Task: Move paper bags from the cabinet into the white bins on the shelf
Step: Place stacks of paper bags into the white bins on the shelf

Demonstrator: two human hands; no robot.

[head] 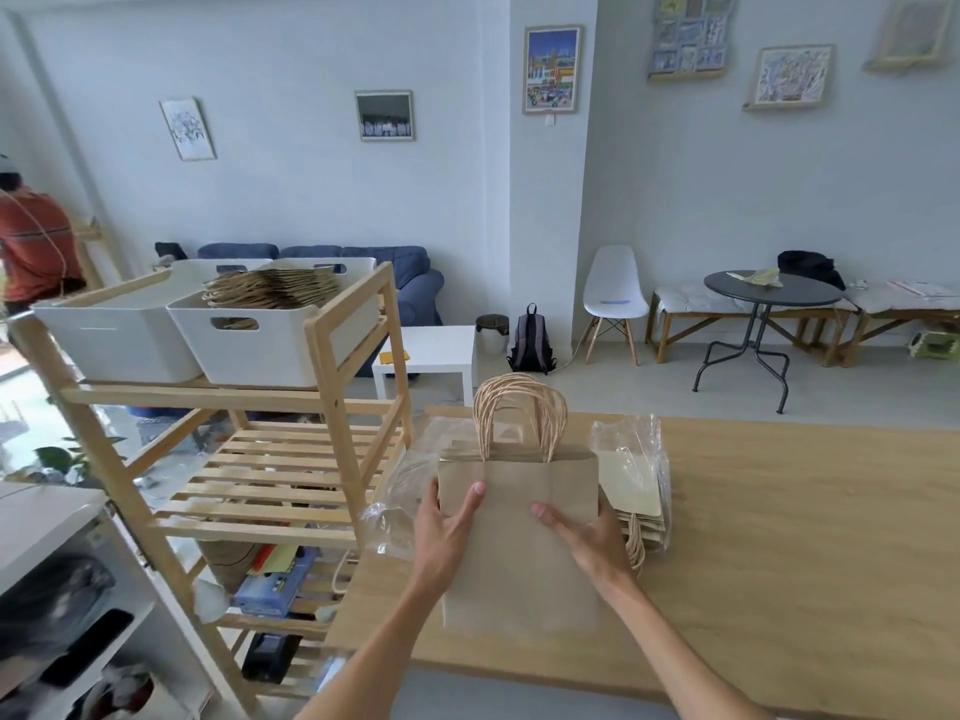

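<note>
A stack of brown paper bags [519, 543] with twisted handles pointing away from me is held flat above the wooden cabinet top [779, 537]. My left hand [447, 532] grips its left edge and my right hand [587, 537] grips its right edge, thumbs on top. More paper bags [636, 491] lie to the right in torn clear plastic wrap. On the wooden shelf [332, 366] to the left stand two white bins: the right bin [275, 345] is full of paper bags, and the contents of the left bin [119, 340] are hidden.
Loose clear plastic [400, 485] lies at the cabinet top's left edge beside the shelf. The shelf's lower slats hold boxes and clutter. A person in an orange shirt [31, 241] stands at far left. A sofa, white side table, backpack, chair and round table stand beyond.
</note>
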